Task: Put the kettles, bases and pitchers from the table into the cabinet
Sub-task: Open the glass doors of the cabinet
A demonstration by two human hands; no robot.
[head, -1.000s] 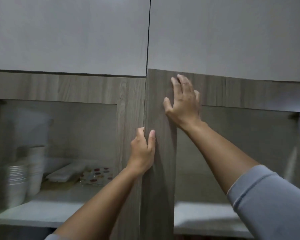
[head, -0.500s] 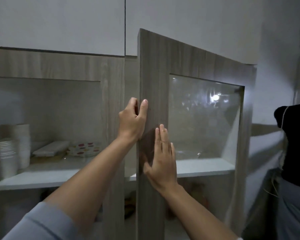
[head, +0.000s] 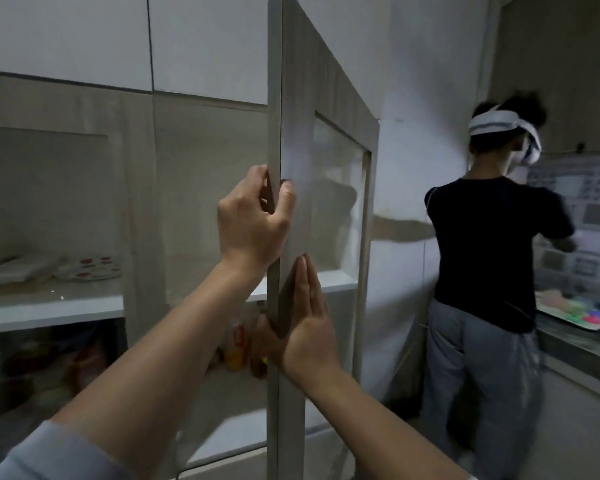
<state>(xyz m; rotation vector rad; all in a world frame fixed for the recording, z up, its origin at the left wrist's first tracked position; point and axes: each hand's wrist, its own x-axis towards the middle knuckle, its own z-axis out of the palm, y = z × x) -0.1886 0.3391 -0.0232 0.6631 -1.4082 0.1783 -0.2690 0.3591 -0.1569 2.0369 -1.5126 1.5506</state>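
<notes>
A wood-grain cabinet door point(head: 293, 98) with a glass pane stands swung out toward me, edge-on at the centre. My left hand point(head: 253, 223) grips its free edge, fingers behind and thumb in front. My right hand point(head: 303, 327) lies flat on the door's outer face lower down, thumb wrapped round the edge. Behind the door the cabinet's white shelf point(head: 222, 289) shows bare. No kettle, base or pitcher is in view.
The left compartment's shelf point(head: 49, 306) holds a white tray point(head: 18, 270) and a dotted plate point(head: 90, 270). Bottles point(head: 236, 344) stand on the lower shelf. A person in a black shirt point(head: 489, 258) stands close on the right at a counter point(head: 579, 327).
The right cabinet door has swung from shut to wide open. My left hand stays on its edge; my right hand slid down its face. The view turned right, revealing the other person.
</notes>
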